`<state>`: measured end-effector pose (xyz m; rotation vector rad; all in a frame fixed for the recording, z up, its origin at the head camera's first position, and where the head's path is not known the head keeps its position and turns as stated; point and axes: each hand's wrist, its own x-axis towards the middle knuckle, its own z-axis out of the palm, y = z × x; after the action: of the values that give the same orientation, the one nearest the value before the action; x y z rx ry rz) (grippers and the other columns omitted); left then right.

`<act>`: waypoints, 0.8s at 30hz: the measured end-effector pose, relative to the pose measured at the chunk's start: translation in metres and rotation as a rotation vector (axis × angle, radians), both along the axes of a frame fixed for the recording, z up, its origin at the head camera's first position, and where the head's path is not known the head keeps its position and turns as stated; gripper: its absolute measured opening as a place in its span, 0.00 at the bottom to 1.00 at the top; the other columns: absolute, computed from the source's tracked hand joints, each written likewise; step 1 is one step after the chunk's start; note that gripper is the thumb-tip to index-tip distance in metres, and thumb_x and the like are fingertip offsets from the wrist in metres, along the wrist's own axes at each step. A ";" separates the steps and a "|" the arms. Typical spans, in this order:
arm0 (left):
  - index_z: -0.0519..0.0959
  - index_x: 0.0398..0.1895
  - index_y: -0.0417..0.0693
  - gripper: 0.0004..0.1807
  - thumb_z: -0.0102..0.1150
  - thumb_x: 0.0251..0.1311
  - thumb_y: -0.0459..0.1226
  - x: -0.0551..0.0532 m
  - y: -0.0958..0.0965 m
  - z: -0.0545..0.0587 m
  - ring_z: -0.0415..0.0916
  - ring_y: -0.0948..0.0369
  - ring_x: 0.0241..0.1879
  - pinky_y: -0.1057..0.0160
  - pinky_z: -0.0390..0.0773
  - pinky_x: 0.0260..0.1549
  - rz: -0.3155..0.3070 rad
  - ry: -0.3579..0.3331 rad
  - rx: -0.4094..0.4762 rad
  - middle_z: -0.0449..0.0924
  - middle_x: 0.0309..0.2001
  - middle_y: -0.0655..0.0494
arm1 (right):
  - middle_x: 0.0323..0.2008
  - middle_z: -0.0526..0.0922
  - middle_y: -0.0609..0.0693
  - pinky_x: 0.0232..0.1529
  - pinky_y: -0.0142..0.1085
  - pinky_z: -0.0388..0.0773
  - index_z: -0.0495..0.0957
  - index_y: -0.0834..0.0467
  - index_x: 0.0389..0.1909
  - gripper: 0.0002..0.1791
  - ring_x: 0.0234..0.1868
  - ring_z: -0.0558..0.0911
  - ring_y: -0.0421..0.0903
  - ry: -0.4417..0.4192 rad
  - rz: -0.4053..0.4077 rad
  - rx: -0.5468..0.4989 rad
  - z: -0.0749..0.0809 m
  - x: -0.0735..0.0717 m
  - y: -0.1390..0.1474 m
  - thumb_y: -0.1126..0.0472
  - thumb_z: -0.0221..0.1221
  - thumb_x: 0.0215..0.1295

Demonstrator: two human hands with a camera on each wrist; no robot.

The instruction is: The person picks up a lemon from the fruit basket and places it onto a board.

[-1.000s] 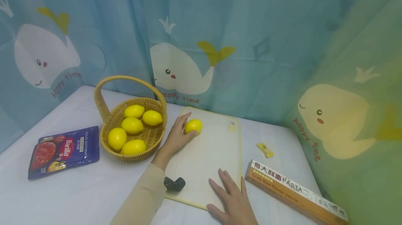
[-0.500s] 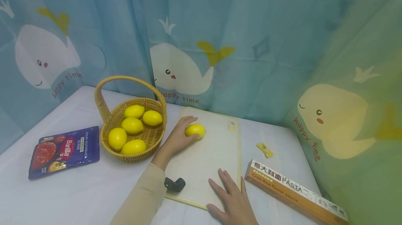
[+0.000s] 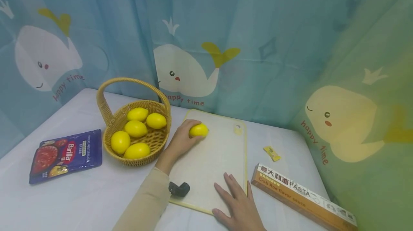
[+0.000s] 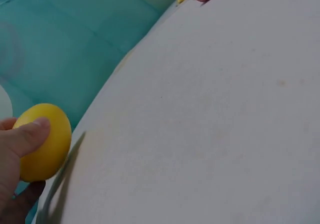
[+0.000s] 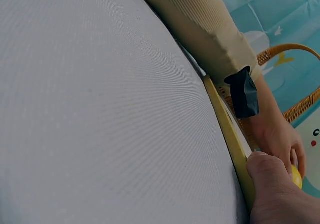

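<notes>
In the head view, my left hand (image 3: 182, 137) grips a yellow lemon (image 3: 199, 130) at the far left part of a white cutting board (image 3: 209, 163) with a yellow edge. My thumb presses one side of the lemon (image 4: 54, 144) in the left wrist view; other fingers curl behind and under it. Whether the lemon touches the board, I cannot tell. My right hand (image 3: 237, 202) rests on the board's near right corner with its fingers spread. The right wrist view shows that hand's thumb (image 5: 270, 176) at the board's yellow edge (image 5: 227, 129).
Left of the board stands a wicker basket (image 3: 155, 141) with a tall handle, holding several lemons (image 3: 136, 129). A blue Barilla pouch (image 3: 66, 155) lies farther left. To the right are a small yellow packet (image 3: 272, 154) and a long pasta box (image 3: 303, 197). Curtains (image 3: 274, 91) hang behind.
The lemon first shifted right and nearer to me, then back left and away. My left fingers have closed more around it. My right hand has stayed in place.
</notes>
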<state>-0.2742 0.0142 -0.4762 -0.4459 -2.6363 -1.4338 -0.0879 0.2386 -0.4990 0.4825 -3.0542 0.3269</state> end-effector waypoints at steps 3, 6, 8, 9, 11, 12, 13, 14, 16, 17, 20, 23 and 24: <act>0.73 0.58 0.56 0.26 0.67 0.55 0.42 -0.001 0.000 -0.002 0.67 0.60 0.63 0.56 0.64 0.66 0.002 0.015 0.007 0.70 0.60 0.60 | 0.73 0.58 0.45 0.68 0.66 0.46 0.67 0.34 0.64 0.38 0.73 0.57 0.51 0.008 0.004 0.002 -0.001 0.000 0.000 0.22 0.42 0.55; 0.73 0.58 0.55 0.26 0.66 0.55 0.42 -0.001 0.000 -0.002 0.66 0.60 0.63 0.57 0.64 0.67 -0.001 0.016 0.011 0.70 0.60 0.60 | 0.73 0.58 0.45 0.68 0.66 0.46 0.67 0.34 0.64 0.38 0.73 0.57 0.51 0.003 0.005 -0.003 -0.001 0.000 0.001 0.22 0.43 0.55; 0.73 0.59 0.55 0.26 0.66 0.55 0.42 -0.001 0.000 -0.003 0.66 0.60 0.63 0.57 0.63 0.67 -0.007 0.016 0.012 0.70 0.61 0.60 | 0.73 0.58 0.45 0.68 0.66 0.46 0.67 0.34 0.64 0.38 0.73 0.57 0.51 0.001 0.006 -0.004 -0.001 0.000 0.001 0.22 0.43 0.55; 0.73 0.59 0.56 0.26 0.66 0.55 0.42 -0.001 0.000 -0.003 0.66 0.60 0.63 0.57 0.63 0.67 -0.010 0.013 0.010 0.70 0.61 0.60 | 0.73 0.58 0.45 0.68 0.66 0.46 0.67 0.34 0.64 0.38 0.73 0.57 0.51 -0.001 0.005 -0.005 -0.001 0.000 0.001 0.22 0.43 0.55; 0.72 0.60 0.56 0.27 0.66 0.56 0.43 -0.001 0.000 -0.003 0.65 0.60 0.64 0.56 0.63 0.67 -0.023 0.010 0.007 0.69 0.62 0.60 | 0.73 0.58 0.45 0.68 0.66 0.46 0.67 0.34 0.64 0.38 0.73 0.57 0.51 -0.003 0.004 -0.003 -0.001 0.000 0.000 0.22 0.43 0.55; 0.72 0.60 0.56 0.28 0.66 0.56 0.43 -0.001 0.000 -0.003 0.65 0.60 0.64 0.56 0.63 0.67 -0.028 0.007 0.004 0.69 0.62 0.60 | 0.72 0.58 0.45 0.68 0.66 0.46 0.67 0.34 0.64 0.38 0.73 0.57 0.51 -0.003 0.003 -0.005 -0.001 0.000 0.000 0.22 0.43 0.55; 0.72 0.61 0.57 0.28 0.66 0.55 0.43 0.000 0.000 -0.003 0.65 0.59 0.64 0.56 0.63 0.67 -0.033 0.005 0.001 0.69 0.62 0.60 | 0.73 0.58 0.45 0.68 0.66 0.46 0.67 0.34 0.64 0.38 0.73 0.57 0.51 -0.004 0.002 -0.003 -0.002 0.000 0.000 0.22 0.43 0.55; 0.71 0.61 0.58 0.28 0.66 0.55 0.44 0.000 0.000 -0.002 0.65 0.60 0.64 0.56 0.63 0.67 -0.038 0.000 -0.005 0.68 0.63 0.60 | 0.73 0.58 0.45 0.68 0.66 0.46 0.67 0.34 0.64 0.38 0.73 0.57 0.51 -0.003 0.002 -0.004 -0.002 0.000 0.000 0.22 0.43 0.55; 0.71 0.62 0.59 0.28 0.65 0.56 0.44 0.000 0.000 -0.002 0.64 0.60 0.65 0.56 0.62 0.67 -0.048 -0.006 -0.015 0.68 0.63 0.61 | 0.72 0.58 0.45 0.68 0.65 0.46 0.67 0.34 0.64 0.38 0.73 0.58 0.51 0.003 0.001 0.001 -0.002 0.000 0.000 0.22 0.43 0.55; 0.71 0.62 0.59 0.28 0.65 0.56 0.45 0.000 0.000 -0.002 0.64 0.60 0.65 0.56 0.62 0.67 -0.051 -0.008 -0.019 0.67 0.63 0.61 | 0.72 0.58 0.45 0.68 0.65 0.46 0.68 0.34 0.64 0.38 0.73 0.57 0.51 0.008 0.003 -0.002 -0.002 0.000 0.000 0.22 0.44 0.55; 0.71 0.61 0.61 0.28 0.65 0.56 0.46 0.001 0.000 -0.001 0.64 0.60 0.65 0.56 0.63 0.67 -0.063 -0.017 -0.028 0.67 0.63 0.62 | 0.72 0.59 0.45 0.68 0.66 0.46 0.68 0.34 0.64 0.38 0.73 0.57 0.51 0.018 0.006 -0.002 -0.002 0.000 0.000 0.22 0.44 0.55; 0.71 0.61 0.62 0.28 0.65 0.55 0.47 0.001 0.000 0.000 0.64 0.61 0.65 0.56 0.63 0.67 -0.075 -0.021 -0.040 0.67 0.63 0.63 | 0.73 0.58 0.44 0.68 0.65 0.44 0.67 0.34 0.64 0.38 0.73 0.56 0.50 0.004 0.002 -0.008 -0.001 0.000 0.000 0.22 0.44 0.55; 0.71 0.61 0.62 0.28 0.65 0.55 0.47 0.001 0.000 0.001 0.64 0.61 0.64 0.56 0.63 0.67 -0.078 -0.021 -0.046 0.66 0.63 0.63 | 0.73 0.57 0.44 0.69 0.65 0.43 0.67 0.34 0.65 0.38 0.73 0.56 0.50 -0.003 0.000 -0.007 -0.001 0.000 0.000 0.22 0.44 0.55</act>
<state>-0.2732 0.0144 -0.4756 -0.5478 -2.7016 -1.4088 -0.0880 0.2386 -0.4998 0.4827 -3.0548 0.3391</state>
